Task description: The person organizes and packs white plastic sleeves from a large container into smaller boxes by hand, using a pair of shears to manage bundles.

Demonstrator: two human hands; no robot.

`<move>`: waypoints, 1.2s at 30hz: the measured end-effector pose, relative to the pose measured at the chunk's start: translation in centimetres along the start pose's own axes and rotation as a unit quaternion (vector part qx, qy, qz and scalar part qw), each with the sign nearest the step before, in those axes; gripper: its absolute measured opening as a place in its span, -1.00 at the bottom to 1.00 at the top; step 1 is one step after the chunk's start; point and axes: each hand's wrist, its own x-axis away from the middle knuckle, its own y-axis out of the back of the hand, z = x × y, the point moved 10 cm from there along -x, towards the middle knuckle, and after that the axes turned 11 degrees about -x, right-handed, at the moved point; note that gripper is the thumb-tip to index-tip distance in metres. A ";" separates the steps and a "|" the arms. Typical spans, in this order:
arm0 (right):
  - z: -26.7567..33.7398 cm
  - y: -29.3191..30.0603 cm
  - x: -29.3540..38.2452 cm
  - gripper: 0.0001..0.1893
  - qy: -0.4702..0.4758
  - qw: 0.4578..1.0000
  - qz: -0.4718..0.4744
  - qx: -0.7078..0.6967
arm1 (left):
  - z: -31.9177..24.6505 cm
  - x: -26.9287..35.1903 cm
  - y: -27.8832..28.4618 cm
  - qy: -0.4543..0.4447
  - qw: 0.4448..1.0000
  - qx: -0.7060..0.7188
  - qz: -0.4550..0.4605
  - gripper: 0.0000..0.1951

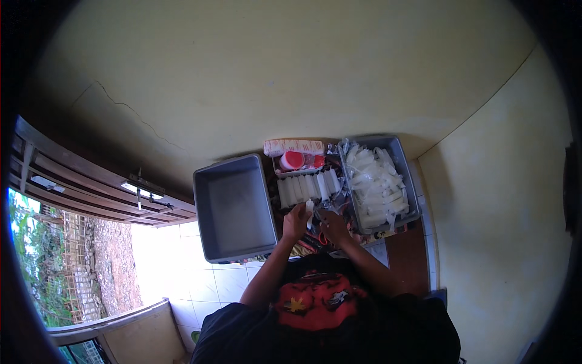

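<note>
In my left hand (295, 224) is a slim white stick-shaped packet (309, 214), held upright between thumb and fingers. My right hand (335, 227) is close beside it, closed around what look like scissors with an orange handle loop (323, 239); the blades are hard to make out. Just beyond both hands lies a row of white cylindrical packets (298, 189), side by side. On the right, a grey plastic tub (413, 200) holds a heap of similar white packets (376, 186) in clear plastic.
At my left stands a deep grey plastic tub (232, 214) with a bare bottom. Behind the row, a small tray (298, 173) holds a red-lidded container (293, 160), beside a patterned pack (293, 147). A wall (291, 91) rises behind; a wooden door (100, 177) stands at left.
</note>
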 end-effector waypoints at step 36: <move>4.3 5.5 -6.7 -0.47 0.016 0.992 -0.118 -0.038 | -1.3 -5.1 -3.8 -0.150 0.986 -0.053 -0.052 -0.66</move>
